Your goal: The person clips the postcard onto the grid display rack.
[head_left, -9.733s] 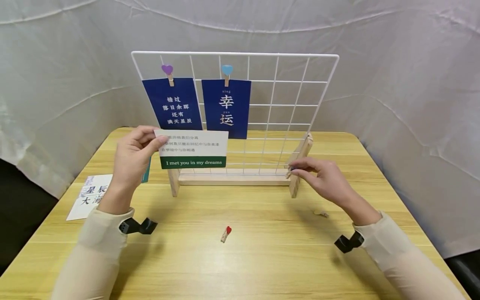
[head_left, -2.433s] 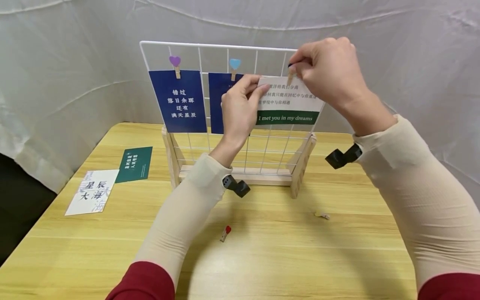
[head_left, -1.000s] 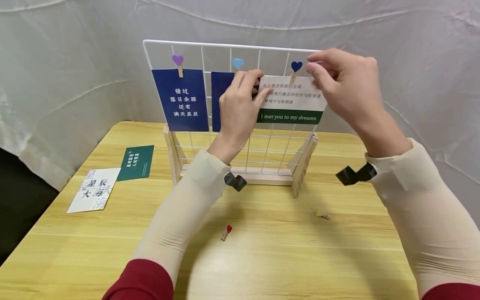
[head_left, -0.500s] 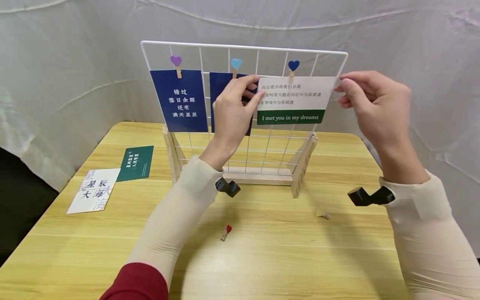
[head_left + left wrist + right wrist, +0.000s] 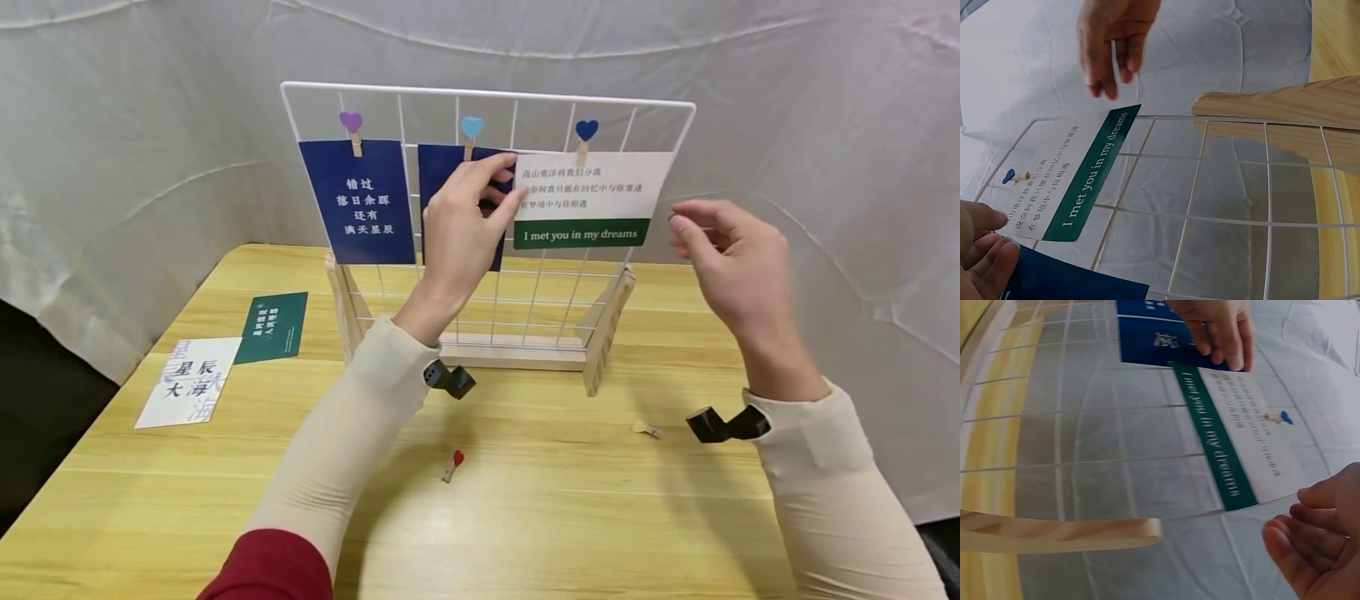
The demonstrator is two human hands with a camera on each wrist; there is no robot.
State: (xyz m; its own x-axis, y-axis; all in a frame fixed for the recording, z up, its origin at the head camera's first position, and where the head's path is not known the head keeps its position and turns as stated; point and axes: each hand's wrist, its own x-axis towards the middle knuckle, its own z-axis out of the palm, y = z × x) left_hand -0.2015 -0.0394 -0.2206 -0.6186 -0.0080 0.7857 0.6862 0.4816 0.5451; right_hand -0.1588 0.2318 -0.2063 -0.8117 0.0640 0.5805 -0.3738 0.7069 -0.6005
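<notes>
In the head view a white and green card [image 5: 581, 200] hangs at the right of the white wire grid [image 5: 555, 296], under a dark blue heart peg [image 5: 587, 131]. My left hand [image 5: 463, 225] pinches the card's left edge with thumb and fingertips, in front of a blue card [image 5: 435, 167] that it partly hides. Just right of the white and green card, my right hand [image 5: 738, 262] hangs apart from it, fingers loosely bent around nothing. A second blue card [image 5: 357, 202] hangs at the left under a purple heart peg [image 5: 351, 122]; a light blue heart peg [image 5: 472, 127] holds the middle one.
On the table [image 5: 555, 517] lie a red heart peg [image 5: 453, 466] and a yellow heart peg [image 5: 646, 429]. A white card [image 5: 187, 383] and a green card [image 5: 272, 327] lie at the left. The grid stands in a wooden base [image 5: 525, 357], before a grey cloth.
My right hand fixed the dark blue peg on the card, let go, then moved right and down. The left hand carried the card from the left side to the grid's right.
</notes>
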